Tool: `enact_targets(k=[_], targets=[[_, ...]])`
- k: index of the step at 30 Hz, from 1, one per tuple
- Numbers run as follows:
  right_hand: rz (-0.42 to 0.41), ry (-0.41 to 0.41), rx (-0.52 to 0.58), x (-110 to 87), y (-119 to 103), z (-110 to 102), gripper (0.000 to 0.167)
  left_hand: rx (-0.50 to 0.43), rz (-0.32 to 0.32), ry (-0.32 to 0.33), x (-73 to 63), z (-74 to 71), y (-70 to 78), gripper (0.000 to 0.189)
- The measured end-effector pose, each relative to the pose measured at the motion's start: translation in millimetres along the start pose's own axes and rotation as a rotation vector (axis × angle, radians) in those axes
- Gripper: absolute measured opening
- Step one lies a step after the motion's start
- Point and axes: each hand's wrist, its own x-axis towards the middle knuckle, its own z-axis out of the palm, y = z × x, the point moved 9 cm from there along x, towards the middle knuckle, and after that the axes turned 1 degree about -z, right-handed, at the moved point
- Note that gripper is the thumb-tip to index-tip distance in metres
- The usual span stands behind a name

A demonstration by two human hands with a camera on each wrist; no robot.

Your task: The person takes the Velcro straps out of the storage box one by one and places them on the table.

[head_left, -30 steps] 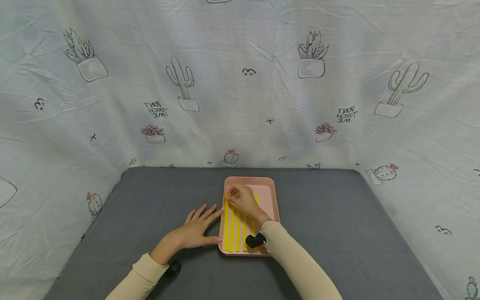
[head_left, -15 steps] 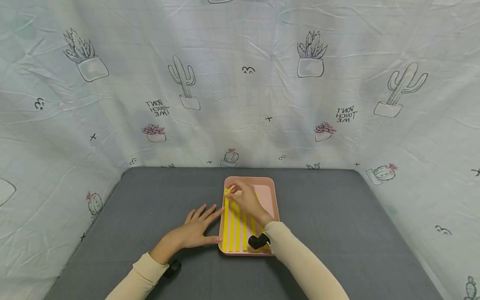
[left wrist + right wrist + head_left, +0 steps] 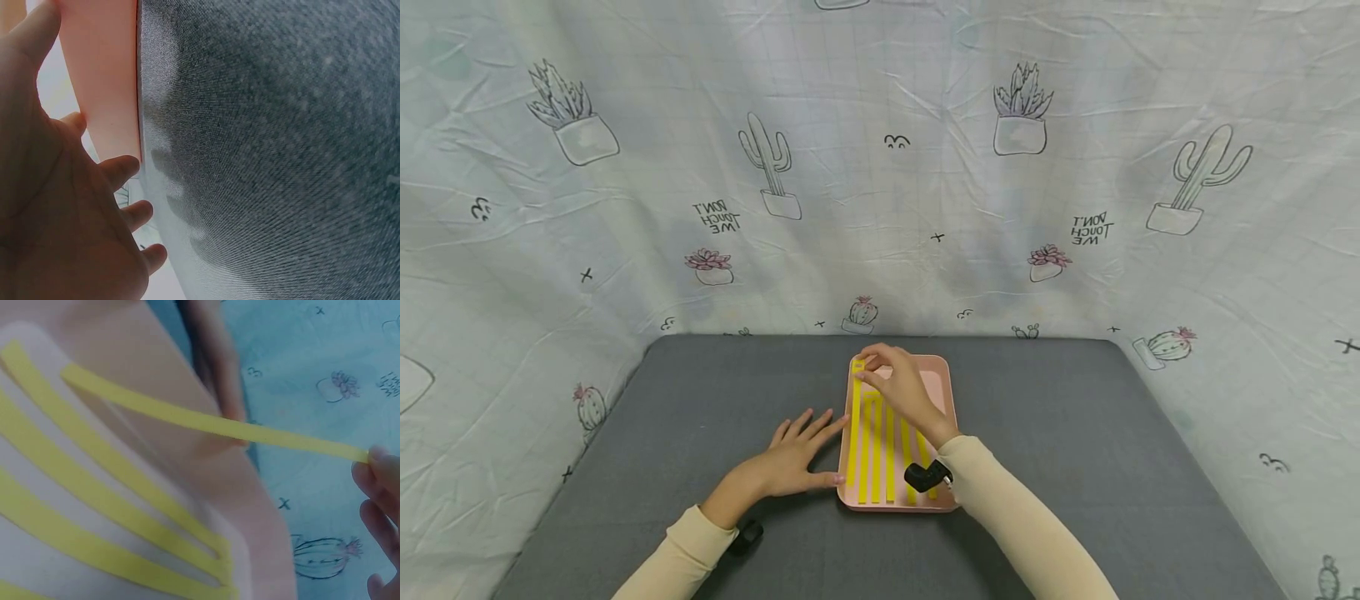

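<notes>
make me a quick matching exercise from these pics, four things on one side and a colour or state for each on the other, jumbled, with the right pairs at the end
Column one
1. left hand
2. tray
3. right hand
4. tabletop

Column two
a. pinching the end of a lifted yellow strip
b. plain grey
c. spread out at the side of something pink
d. pink, with flat yellow strips lying in it

Right pairs: 1-c, 2-d, 3-a, 4-b
</notes>
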Motion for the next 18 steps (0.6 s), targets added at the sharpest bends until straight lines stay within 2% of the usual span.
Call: enact_targets(k=[8, 18], targets=[[-0.037, 0.018, 0.041, 9.8, -24, -19, 0.028, 0.002, -0.016, 0.003, 0.8, -0.2, -0.7, 0.088], [-0.079, -0.011, 0.127, 20.1, -49, -37, 0.031, 0.003, -0.017, 0.013, 0.9, -1.2, 1.0, 0.088]])
